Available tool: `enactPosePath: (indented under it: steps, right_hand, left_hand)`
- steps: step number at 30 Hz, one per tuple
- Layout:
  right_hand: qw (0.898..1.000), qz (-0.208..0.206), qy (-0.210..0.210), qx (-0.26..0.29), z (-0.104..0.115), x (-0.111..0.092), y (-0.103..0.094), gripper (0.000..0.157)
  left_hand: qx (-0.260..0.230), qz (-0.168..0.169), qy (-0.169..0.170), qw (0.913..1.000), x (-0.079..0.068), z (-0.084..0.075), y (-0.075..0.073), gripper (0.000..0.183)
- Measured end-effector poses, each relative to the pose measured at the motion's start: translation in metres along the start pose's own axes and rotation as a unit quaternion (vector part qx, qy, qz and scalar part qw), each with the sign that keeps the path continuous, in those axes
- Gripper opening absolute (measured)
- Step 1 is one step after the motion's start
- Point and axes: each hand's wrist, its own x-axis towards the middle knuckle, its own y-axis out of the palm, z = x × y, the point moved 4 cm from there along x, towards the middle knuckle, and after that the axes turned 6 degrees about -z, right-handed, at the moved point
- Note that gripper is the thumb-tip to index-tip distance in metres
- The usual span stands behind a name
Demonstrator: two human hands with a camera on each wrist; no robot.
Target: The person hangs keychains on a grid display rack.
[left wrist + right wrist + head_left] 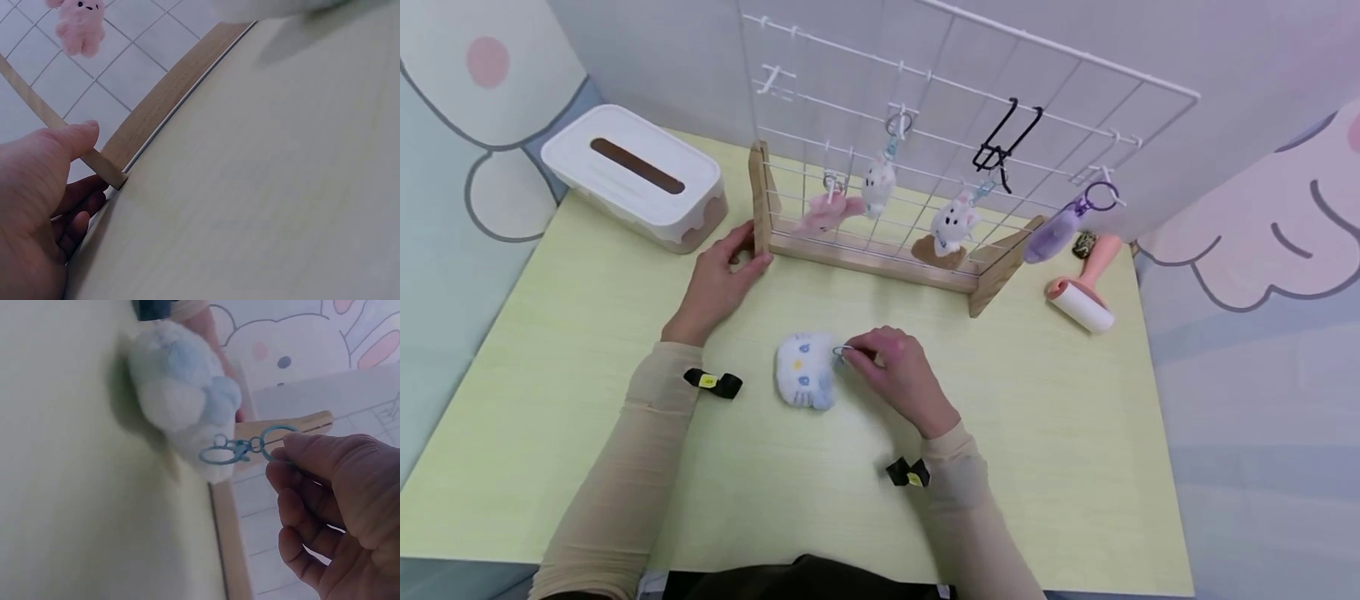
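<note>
My left hand point(718, 275) grips the left wooden foot point(761, 196) of a white wire display rack point(883, 62). In the left wrist view its thumb lies on one side of the wood, the fingers curled on the other. A white and blue plush cat-face keychain point(805, 372) lies on the table in front of the rack. My right hand point(898, 371) pinches the keychain's light blue ring point(279, 427) between thumb and forefinger. The blue clasp point(234, 450) hangs between that ring and the plush in the right wrist view.
On the rack hang a pink plush point(827, 212), two white plush charms, one the left white charm point(878, 185), a purple keychain point(1051, 236) and a black hook point(992, 157). A tissue box point(640, 208) stands left, a lint roller point(1081, 307) right.
</note>
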Motion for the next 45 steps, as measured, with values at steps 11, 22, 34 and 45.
enactPosePath:
  steps: [11, 22, 34, 45]
  right_hand:
    - [0.993, -0.058, -0.089, 0.048, 0.04, 0.055, -0.042, 0.008]
    - [0.971, -0.111, -0.158, 0.143, 0.093, 0.129, -0.065, 0.005]
    - [0.956, -0.188, -0.087, 0.209, 0.118, 0.192, -0.077, 0.012]
    - [0.964, -0.211, -0.019, 0.161, 0.075, 0.133, -0.032, 0.012]
  left_hand:
    - [-0.007, 0.003, 0.003, 1.0, 0.001, 0.001, 0.001, 0.065]
    - [0.065, -0.013, 0.074, 0.9951, -0.003, -0.004, -0.004, 0.058]
    - [-0.005, -0.006, 0.023, 0.9997, 0.001, 0.003, -0.002, 0.055]
    - [-0.003, -0.006, 0.028, 0.9996, -0.001, 0.002, -0.002, 0.064]
